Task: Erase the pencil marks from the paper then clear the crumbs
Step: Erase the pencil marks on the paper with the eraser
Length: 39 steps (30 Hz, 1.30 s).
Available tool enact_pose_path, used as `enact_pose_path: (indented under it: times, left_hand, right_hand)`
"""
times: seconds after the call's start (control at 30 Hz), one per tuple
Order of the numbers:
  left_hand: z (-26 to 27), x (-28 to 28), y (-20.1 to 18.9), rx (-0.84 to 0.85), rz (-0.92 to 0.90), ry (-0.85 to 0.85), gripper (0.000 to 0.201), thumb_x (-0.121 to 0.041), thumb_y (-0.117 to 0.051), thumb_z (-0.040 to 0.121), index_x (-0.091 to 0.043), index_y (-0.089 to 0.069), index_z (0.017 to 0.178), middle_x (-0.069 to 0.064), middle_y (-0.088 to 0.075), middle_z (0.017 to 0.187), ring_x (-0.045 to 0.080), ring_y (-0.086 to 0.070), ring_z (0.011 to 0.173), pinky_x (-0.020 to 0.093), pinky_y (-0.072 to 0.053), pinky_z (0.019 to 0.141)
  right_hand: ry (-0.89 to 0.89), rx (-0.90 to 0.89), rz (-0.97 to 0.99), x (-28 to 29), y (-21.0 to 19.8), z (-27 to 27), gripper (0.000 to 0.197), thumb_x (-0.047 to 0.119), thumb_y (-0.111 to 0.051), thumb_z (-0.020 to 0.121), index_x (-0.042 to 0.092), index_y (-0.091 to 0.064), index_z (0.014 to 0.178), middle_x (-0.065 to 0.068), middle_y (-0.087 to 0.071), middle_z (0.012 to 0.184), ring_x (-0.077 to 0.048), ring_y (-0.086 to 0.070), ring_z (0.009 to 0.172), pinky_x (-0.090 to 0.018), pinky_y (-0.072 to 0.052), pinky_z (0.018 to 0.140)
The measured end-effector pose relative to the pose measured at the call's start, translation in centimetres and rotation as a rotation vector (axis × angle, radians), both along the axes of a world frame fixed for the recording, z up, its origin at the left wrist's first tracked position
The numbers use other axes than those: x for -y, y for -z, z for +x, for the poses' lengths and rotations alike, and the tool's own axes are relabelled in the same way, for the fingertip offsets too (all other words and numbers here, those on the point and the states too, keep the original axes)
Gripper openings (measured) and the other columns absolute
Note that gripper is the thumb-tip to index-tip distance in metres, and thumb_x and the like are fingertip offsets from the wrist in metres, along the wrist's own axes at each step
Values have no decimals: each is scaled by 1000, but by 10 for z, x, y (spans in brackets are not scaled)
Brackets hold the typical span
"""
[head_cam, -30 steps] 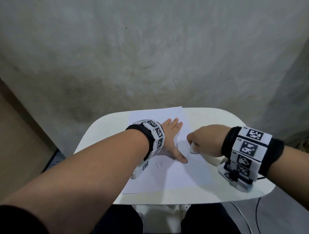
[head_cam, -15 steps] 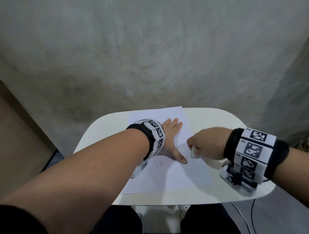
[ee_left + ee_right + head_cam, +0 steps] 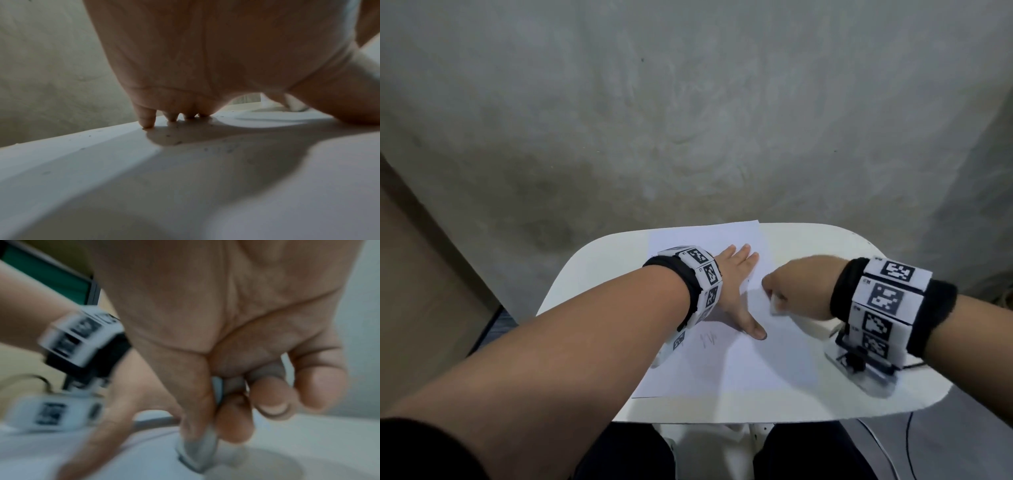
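Worktop [image 3: 893, 246]: white, rounded corners, carrying the paper and both hands; a grey plastered wall [image 3: 688, 102] rises behind it at 12 o'clock.
Paper [image 3: 756, 370]: white sheet lying flat on the worktop, its far edge toward 12 o'clock and its near corner toward 7 o'clock.
Left hand [image 3: 736, 291]: flat on the paper at about 10 o'clock from the sheet's middle, fingers straight and pointing to 12 o'clock, thumb spread out toward 5 o'clock; it grips nothing, only presses the sheet down. In the left wrist view the fingertips [image 3: 147, 120] touch the surface.
Right hand [image 3: 798, 291]: fist-like at 3 o'clock of the left hand, on the paper's right edge, fingers and thumb curled round the eraser.
Eraser [image 3: 197, 452]: pale block pinched between thumb and fingers, its lower end down at the sheet; the right wrist view is blurred.
Pencil marks [image 3: 708, 340]: a few short grey strokes on the paper at 7 o'clock from the left thumb tip, well apart from the eraser.
Crumbs [image 3: 177, 142]: small dark specks on the surface beneath the left palm.
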State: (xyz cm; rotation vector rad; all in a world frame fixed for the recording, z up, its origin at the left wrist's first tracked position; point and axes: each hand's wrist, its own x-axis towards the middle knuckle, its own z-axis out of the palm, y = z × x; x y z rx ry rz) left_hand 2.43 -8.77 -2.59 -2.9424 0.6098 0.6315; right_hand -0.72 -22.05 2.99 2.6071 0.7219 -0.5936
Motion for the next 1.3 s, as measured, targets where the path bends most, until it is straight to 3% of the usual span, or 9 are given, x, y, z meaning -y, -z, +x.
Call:
enact_pose_path:
  times: [0.1,0.27,0.47,0.57,0.77,0.97,1.1,1.2,1.3]
  left_hand:
    - [1,-5,0,0,0,17,135,-82,-62,64,-22,19,153,-3,26,160,18,22,147,50,-1,121]
    - [-11,-11,0,-49,62,119,138,-84,-63,60,-25,23,151,-7,31,157,14,23,147,52,-1,120]
    - [-15,-11,-3,-86,46,94,139,-79,-68,62,-26,26,150,-8,34,156,13,26,145,53,0,119]
    - [-15,-11,-2,-92,52,102,140,-80,-67,61,-27,27,149,-8,35,155,13,27,145,54,0,119]
    - [-17,-9,-2,-81,44,85,141,-77,-70,61,-25,25,151,-7,33,157,14,25,146,54,-2,120]
    - [-17,-9,-7,-98,43,80,140,-74,-72,62,-26,24,151,-6,33,157,15,25,146,53,-1,120]
    - [-19,-8,-6,-89,45,87,139,-75,-71,63,-25,24,151,-6,32,157,15,25,146,55,-2,119]
    - [-17,-9,-8,-100,22,84,139,-76,-72,61,-30,24,151,-6,32,157,15,24,146,54,-2,119]
    - [-21,-22,-6,-93,91,121,141,-82,-67,59,-29,27,150,-8,33,156,15,23,147,50,-3,119]
  right_hand:
    - [76,20,45,8,-3,11,12,20,-40,96,21,-51,100,3,-56,93,-21,-51,86,-26,-38,69]
    - [93,-1,57,12,1,11,12,23,-40,95,19,-50,98,2,-57,89,-22,-52,83,-29,-39,70]
    - [-82,-17,-35,-4,11,-17,8,23,-51,94,22,-43,96,5,-50,79,-18,-48,71,-24,-29,53]
    - [29,-97,50,0,0,-7,4,23,-48,94,21,-44,94,2,-57,93,-20,-49,83,-27,-37,67]
    - [-132,-67,4,-12,5,-28,28,18,-50,95,21,-52,123,6,-55,90,-19,-49,85,-20,-31,56]
    - [-13,5,-28,-12,-1,-8,4,21,-51,96,17,-51,95,6,-36,66,-19,-45,75,-24,-34,59]
    - [-60,-165,12,-20,-2,-27,13,18,-46,98,30,-50,103,4,-39,85,-15,-36,90,-23,-27,55]
    - [36,-93,62,-12,-8,-6,24,15,-45,95,30,-37,79,4,-47,80,-21,-44,85,-27,-36,66]
    - [82,-62,84,-6,-4,3,10,12,-42,93,21,-41,94,0,-51,90,-23,-46,82,-24,-30,57]
